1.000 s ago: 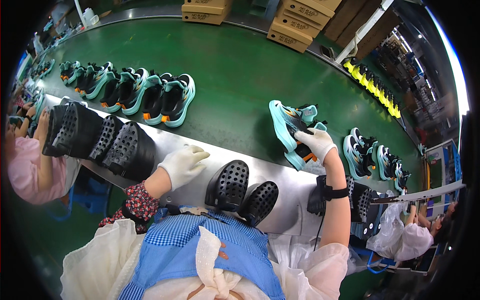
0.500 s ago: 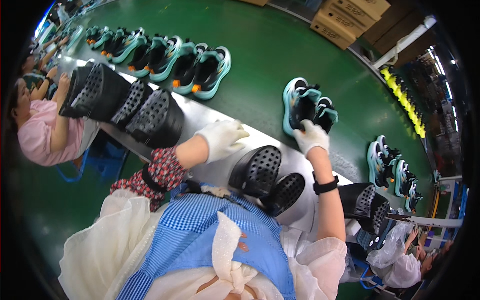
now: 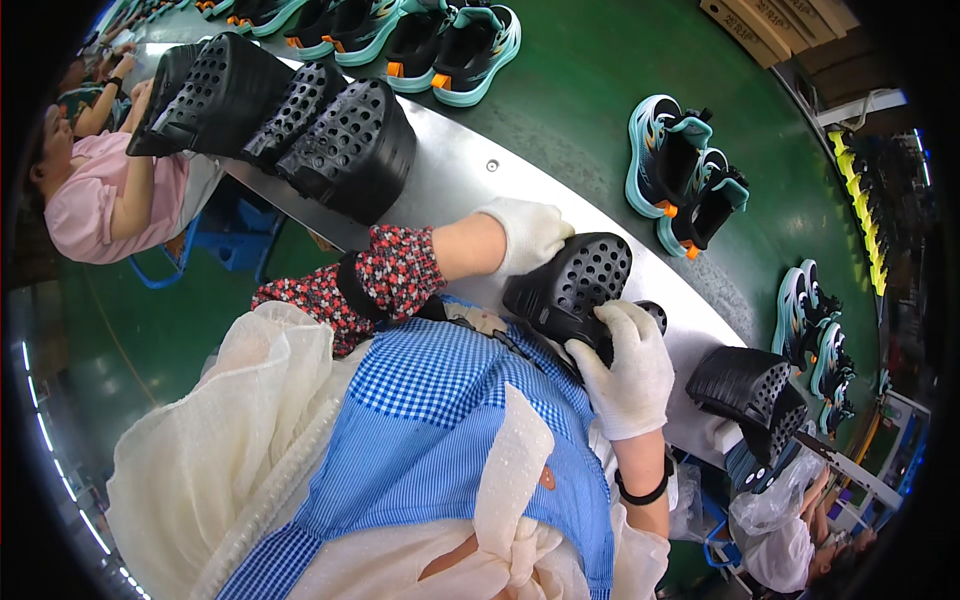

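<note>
In front of me, a black perforated clog rests at the near edge of the metal ledge. Partly covered beside it is a smaller black clog. My right hand, in a white glove, grips the clogs from the near right, thumb and fingers bent over the black surface between the two. Against the larger clog's far left side sits my left hand, also gloved, its fingers curled in; whatever they hold is hidden.
A pair of teal and black sneakers stands on the green conveyor belt beyond the metal ledge. More sneakers line the far left. Black clogs crowd the ledge leftward, others rightward. A person in pink sits at left.
My right hand has left the sneaker pair on the belt and come back onto the clogs. My left hand has moved right to the larger clog, its fingers curling. The view has shifted.
</note>
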`<action>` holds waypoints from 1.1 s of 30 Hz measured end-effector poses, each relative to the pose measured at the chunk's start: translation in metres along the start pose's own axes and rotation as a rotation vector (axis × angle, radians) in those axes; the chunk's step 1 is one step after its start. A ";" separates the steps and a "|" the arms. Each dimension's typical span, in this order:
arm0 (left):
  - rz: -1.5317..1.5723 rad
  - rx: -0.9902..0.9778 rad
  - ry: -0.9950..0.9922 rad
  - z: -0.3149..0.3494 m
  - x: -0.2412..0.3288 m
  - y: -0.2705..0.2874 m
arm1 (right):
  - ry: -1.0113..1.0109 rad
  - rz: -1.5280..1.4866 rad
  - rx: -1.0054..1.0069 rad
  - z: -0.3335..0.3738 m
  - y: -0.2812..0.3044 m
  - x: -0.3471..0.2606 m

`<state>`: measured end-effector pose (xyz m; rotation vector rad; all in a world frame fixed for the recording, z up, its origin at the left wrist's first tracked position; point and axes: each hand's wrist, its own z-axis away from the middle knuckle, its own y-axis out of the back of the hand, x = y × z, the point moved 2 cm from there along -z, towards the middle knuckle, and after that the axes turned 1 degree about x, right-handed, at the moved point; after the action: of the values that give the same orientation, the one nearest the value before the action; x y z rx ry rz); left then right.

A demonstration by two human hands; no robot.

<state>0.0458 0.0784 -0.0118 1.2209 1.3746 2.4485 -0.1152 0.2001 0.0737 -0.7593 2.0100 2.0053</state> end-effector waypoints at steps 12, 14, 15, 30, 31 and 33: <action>0.243 0.183 -0.091 0.009 0.006 0.056 | 0.067 -0.111 0.091 0.007 0.055 -0.012; 0.644 0.152 -0.085 0.008 0.023 0.063 | 0.097 -0.107 0.123 0.001 0.065 -0.019; 1.042 0.104 -0.082 0.004 0.030 0.065 | 0.147 -0.071 0.159 -0.005 0.068 -0.023; 1.187 0.705 -0.225 -0.057 0.050 0.067 | -0.359 -0.229 0.062 -0.071 0.031 0.016; 1.187 0.709 -0.227 -0.061 0.049 0.066 | -0.356 -0.189 0.060 -0.074 0.029 0.013; 1.133 0.750 -0.136 -0.066 0.044 0.064 | -0.343 -0.170 0.067 -0.081 0.029 0.009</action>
<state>-0.0091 0.0135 0.0442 2.9320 1.9953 2.2178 -0.1200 0.1179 0.0987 -0.5103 1.7453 1.8186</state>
